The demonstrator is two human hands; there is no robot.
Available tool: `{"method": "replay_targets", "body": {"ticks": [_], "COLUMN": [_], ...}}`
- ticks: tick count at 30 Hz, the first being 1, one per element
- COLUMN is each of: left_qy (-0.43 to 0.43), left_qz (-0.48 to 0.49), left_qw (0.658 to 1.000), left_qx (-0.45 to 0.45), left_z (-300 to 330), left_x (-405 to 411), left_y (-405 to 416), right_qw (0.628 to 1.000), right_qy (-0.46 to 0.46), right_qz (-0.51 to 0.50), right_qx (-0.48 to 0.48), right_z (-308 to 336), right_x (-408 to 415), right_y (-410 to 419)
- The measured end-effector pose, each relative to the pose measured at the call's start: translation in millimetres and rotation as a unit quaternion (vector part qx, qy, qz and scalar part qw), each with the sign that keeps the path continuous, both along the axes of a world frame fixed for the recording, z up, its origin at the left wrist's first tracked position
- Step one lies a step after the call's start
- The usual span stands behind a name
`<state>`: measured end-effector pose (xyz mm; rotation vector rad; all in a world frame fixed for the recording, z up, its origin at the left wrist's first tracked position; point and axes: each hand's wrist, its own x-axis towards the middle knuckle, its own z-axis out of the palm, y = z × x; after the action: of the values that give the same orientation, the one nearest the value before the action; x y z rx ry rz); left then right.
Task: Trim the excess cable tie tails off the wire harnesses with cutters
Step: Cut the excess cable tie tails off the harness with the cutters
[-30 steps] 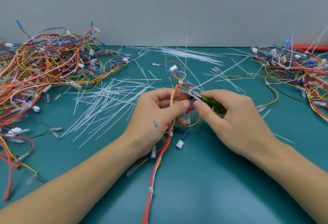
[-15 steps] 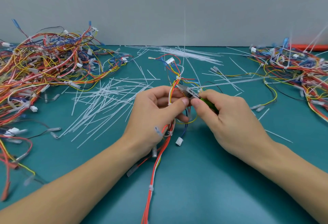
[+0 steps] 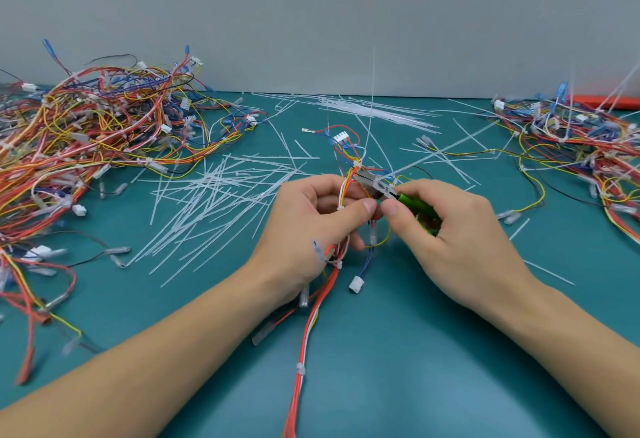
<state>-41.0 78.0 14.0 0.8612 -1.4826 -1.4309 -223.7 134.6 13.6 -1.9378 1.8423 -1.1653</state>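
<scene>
A: The left hand point(image 3: 308, 229) pinches the wire harness point(image 3: 346, 195) mid-table; the right hand point(image 3: 450, 236) grips the green-handled cutters point(image 3: 384, 189).

B: Blades seemingly at a tie tail point(image 3: 372, 108). Cut tails point(image 3: 214, 202) lie toward the left edge.

Matte teal tabletop point(image 3: 398, 351) seen across whole foreground. Plain pale grey wall point(image 3: 311, 14) set behind it, meeting its far edge. Orange-red strip point(image 3: 609, 102) glimpsed at far right along that edge, partly hidden; what it is cannot be told.
</scene>
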Motion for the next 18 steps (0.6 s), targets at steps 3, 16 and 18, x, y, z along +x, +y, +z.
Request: {"method": "replay_targets", "body": {"ticks": [3, 16, 18], "left_qy": [-0.006, -0.007, -0.006], "left_qz": [-0.002, -0.033, -0.03], "left_qw": [1.0, 0.999, 1.0], "left_qx": [-0.012, -0.002, -0.003], "left_z": [-1.9, -5.4, -4.3], "left_x": [0.9, 2.7, 2.8], "left_y": [-1.3, -5.7, -4.5], "right_qw": [1.0, 0.999, 0.999], "right_qy": [-0.001, 0.036, 0.036], "right_qz": [0.006, 0.037, 0.035], "right_qx": [0.003, 0.009, 0.001], "right_z": [-1.5, -0.6, 1.1], "right_x": [-0.5, -7.5, -7.5], "right_y": [0.1, -2.2, -2.2]}}
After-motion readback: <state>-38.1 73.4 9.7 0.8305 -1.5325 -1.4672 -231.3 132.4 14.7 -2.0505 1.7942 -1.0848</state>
